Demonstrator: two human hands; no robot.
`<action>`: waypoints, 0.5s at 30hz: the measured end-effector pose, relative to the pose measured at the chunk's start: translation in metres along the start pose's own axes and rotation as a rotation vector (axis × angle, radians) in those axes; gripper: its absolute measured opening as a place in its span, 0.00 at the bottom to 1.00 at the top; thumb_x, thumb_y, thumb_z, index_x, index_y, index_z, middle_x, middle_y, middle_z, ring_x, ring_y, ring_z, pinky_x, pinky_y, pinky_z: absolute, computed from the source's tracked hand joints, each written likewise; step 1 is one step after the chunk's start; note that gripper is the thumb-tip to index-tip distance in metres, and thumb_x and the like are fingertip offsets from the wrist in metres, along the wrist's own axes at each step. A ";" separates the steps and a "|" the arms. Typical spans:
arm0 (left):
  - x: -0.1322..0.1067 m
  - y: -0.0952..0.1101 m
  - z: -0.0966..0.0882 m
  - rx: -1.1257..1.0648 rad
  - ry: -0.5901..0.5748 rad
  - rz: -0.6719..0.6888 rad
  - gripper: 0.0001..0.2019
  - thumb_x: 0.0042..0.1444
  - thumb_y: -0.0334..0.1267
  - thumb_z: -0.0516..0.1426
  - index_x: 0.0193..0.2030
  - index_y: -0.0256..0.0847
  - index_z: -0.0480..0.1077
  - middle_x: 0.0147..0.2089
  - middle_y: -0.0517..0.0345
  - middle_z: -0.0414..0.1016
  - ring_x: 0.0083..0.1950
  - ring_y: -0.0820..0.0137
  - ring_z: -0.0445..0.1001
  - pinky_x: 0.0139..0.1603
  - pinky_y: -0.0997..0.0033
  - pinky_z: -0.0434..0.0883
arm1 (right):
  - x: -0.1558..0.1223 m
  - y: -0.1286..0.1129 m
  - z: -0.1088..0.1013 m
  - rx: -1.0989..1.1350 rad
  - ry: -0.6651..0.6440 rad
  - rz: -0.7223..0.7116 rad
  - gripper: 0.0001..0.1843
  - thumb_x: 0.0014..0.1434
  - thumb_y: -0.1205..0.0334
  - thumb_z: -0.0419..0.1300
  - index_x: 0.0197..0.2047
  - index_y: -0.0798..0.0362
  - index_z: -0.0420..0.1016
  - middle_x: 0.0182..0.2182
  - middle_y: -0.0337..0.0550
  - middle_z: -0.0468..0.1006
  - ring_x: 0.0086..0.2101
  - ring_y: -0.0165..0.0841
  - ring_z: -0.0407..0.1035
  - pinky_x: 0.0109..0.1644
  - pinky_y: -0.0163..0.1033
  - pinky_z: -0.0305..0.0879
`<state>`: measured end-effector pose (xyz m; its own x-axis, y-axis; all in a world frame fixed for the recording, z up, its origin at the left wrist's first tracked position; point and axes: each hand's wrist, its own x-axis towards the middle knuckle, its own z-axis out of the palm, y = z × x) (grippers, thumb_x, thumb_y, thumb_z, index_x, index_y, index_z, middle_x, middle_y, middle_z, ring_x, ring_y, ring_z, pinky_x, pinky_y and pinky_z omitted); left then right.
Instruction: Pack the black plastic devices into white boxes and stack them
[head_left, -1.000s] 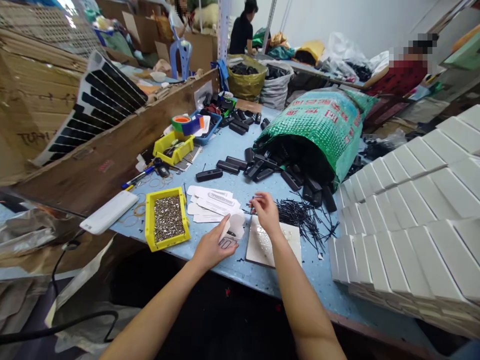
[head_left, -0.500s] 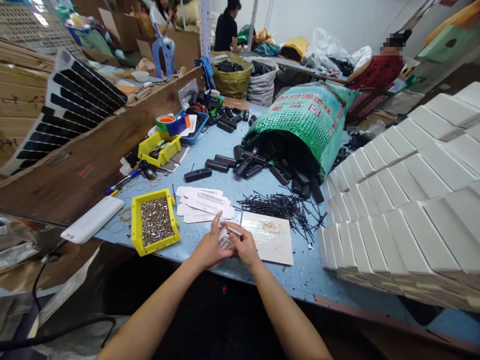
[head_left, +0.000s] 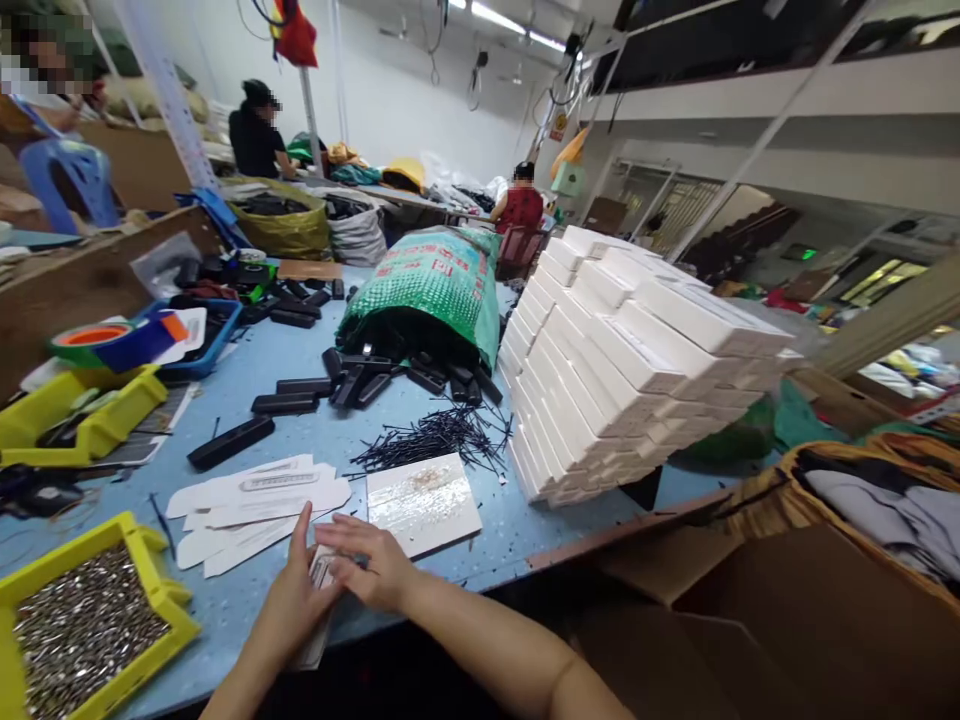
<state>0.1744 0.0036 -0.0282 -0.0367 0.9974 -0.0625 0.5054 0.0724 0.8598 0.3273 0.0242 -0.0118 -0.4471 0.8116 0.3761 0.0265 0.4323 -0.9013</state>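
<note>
A small white cardboard box (head_left: 310,652) with dark print on its face is between my hands at the table's front edge. My left hand (head_left: 291,598) grips its side, thumb across the printed face and index finger pointing up. My right hand (head_left: 379,568) closes over the upper end, fingers bent and thumb against the print; its fingers partly hide the box. Just beyond lie several flat white box blanks (head_left: 262,490), overlapping. Right of them is a white board (head_left: 450,510) with small shiny bits on it. Behind that sits a heap of thin black sticks (head_left: 435,437).
A tall stack of white boxes (head_left: 592,370) stands to the right. Black plastic cases (head_left: 231,443) spill from a green sack (head_left: 427,285). At left are a yellow bin of small metal parts (head_left: 82,630) and another yellow bin (head_left: 120,415). Co-workers sit farther back.
My view has swung right, so the table things sit farther left and the whole box stack shows. Both hands stay on the white box; my right hand's fingers now reach over its upper end.
</note>
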 end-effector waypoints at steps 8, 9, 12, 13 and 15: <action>0.004 0.015 0.015 -0.508 0.173 -0.035 0.43 0.49 0.62 0.55 0.68 0.46 0.46 0.52 0.46 0.73 0.49 0.54 0.76 0.48 0.51 0.74 | -0.049 -0.072 -0.070 -0.490 -0.014 0.032 0.55 0.40 0.65 0.68 0.69 0.51 0.46 0.62 0.52 0.57 0.61 0.47 0.54 0.61 0.48 0.62; 0.006 0.015 0.011 -0.545 0.181 -0.012 0.43 0.48 0.62 0.56 0.67 0.47 0.46 0.51 0.46 0.73 0.48 0.54 0.76 0.47 0.51 0.75 | -0.054 -0.100 -0.104 -0.543 0.158 -0.048 0.49 0.43 0.67 0.66 0.67 0.49 0.51 0.59 0.49 0.62 0.57 0.44 0.61 0.58 0.47 0.66; 0.007 0.016 -0.015 -0.407 0.187 0.058 0.36 0.50 0.57 0.57 0.62 0.46 0.53 0.59 0.44 0.66 0.52 0.53 0.74 0.49 0.49 0.74 | -0.064 -0.197 -0.235 -0.925 0.846 -0.313 0.39 0.50 0.66 0.65 0.64 0.44 0.61 0.58 0.43 0.66 0.56 0.40 0.63 0.59 0.47 0.63; 0.005 0.017 -0.028 -0.317 0.174 0.063 0.33 0.51 0.56 0.57 0.60 0.45 0.56 0.61 0.44 0.64 0.53 0.54 0.73 0.49 0.49 0.74 | -0.064 -0.226 -0.279 -1.034 1.011 -0.342 0.38 0.46 0.65 0.68 0.61 0.46 0.66 0.58 0.42 0.67 0.58 0.41 0.62 0.60 0.47 0.58; 0.000 0.020 -0.055 -0.160 0.203 0.041 0.29 0.52 0.56 0.55 0.56 0.42 0.59 0.59 0.45 0.65 0.50 0.55 0.74 0.46 0.51 0.76 | -0.055 -0.263 -0.356 -1.013 1.287 -0.154 0.34 0.41 0.67 0.69 0.54 0.48 0.73 0.54 0.37 0.72 0.57 0.39 0.62 0.57 0.43 0.54</action>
<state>0.1368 0.0050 0.0166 -0.1996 0.9779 0.0628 0.3675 0.0153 0.9299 0.6633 0.0056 0.2808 0.4776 0.2886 0.8298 0.8241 0.1801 -0.5370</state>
